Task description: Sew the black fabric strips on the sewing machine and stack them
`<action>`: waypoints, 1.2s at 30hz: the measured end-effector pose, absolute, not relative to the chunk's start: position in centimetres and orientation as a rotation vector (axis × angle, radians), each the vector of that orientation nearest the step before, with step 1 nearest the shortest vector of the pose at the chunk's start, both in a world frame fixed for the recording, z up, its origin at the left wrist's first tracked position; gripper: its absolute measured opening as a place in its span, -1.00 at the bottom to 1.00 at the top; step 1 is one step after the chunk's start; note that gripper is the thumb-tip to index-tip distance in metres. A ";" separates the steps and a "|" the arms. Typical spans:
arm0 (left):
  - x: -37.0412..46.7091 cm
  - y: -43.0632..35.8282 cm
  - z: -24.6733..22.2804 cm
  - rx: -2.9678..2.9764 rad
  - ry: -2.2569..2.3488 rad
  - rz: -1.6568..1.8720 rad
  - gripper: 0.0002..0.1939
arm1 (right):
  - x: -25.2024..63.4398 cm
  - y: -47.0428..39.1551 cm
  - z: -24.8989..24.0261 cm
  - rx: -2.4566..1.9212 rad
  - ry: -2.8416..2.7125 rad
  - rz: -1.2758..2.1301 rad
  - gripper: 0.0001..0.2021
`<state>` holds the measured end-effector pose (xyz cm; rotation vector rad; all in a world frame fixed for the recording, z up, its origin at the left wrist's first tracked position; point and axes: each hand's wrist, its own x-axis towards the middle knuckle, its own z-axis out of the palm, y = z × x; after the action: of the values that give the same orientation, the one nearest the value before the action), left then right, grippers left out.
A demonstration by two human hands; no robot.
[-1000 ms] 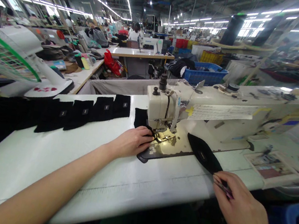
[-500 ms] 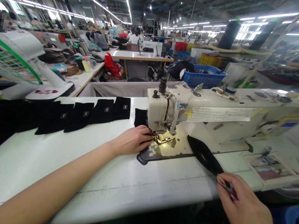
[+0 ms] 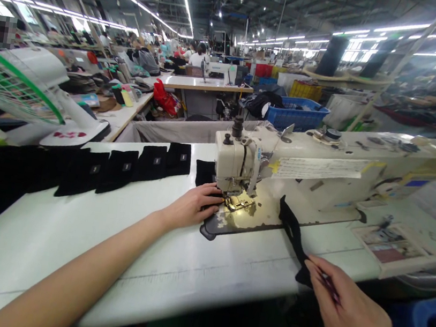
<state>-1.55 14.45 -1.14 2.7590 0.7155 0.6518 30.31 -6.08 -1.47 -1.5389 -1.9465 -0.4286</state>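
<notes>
At the sewing machine (image 3: 238, 158), my left hand (image 3: 193, 206) is closed beside the presser foot (image 3: 232, 202), its fingers on a black fabric piece (image 3: 205, 171) partly hidden by the hand and machine head. My right hand (image 3: 355, 310) pinches another black fabric piece (image 3: 292, 231) over the table's front edge, to the right of the needle. Its far end hangs over the machine bed. A slim, dark purplish tool (image 3: 330, 288) also lies in this hand; its kind is mostly hidden.
Several black fabric pieces with small labels (image 3: 121, 171) overlap in a row on the white table (image 3: 142, 239). A green-and-white fan (image 3: 22, 82) stands left. A parts tray (image 3: 397, 245) lies right, above a blue container (image 3: 423, 322). Other people work farther back.
My right hand has drawn slightly left and lower; its fabric piece has turned edge-on and folded, with a corner dropping below the hand. My left hand stays at the presser foot.
</notes>
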 end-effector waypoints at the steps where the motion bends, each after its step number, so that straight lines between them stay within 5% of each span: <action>1: -1.6 14.5 -1.3 2.758 0.723 0.653 -0.71 | 29.6 -6.2 -1.4 -1.509 -1.968 -0.349 -0.79; 15: -11.2 3.8 1.3 2.768 1.067 0.292 -0.67 | 23.1 -6.1 0.4 -1.309 -1.514 0.723 -0.78; 20: -15.5 1.9 2.5 2.788 1.372 0.368 -0.76 | 22.2 -5.1 1.0 -1.165 -1.634 0.785 -0.77; 26: -4.2 -1.9 4.7 2.537 1.146 0.525 0.09 | 19.5 -3.7 2.5 -0.995 -1.717 0.483 -0.83; 30: 0.9 -0.9 5.0 2.159 1.039 0.761 -0.61 | 20.0 -3.0 2.9 -1.070 -1.655 0.481 -0.87; 36: -1.7 4.7 8.1 1.997 0.922 0.696 -0.75 | 23.5 -2.6 1.8 -1.417 -1.655 1.061 -0.81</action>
<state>-1.69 4.73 8.13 1.9974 0.9224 0.6964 23.46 -2.65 1.84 -1.4170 -1.6554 1.0605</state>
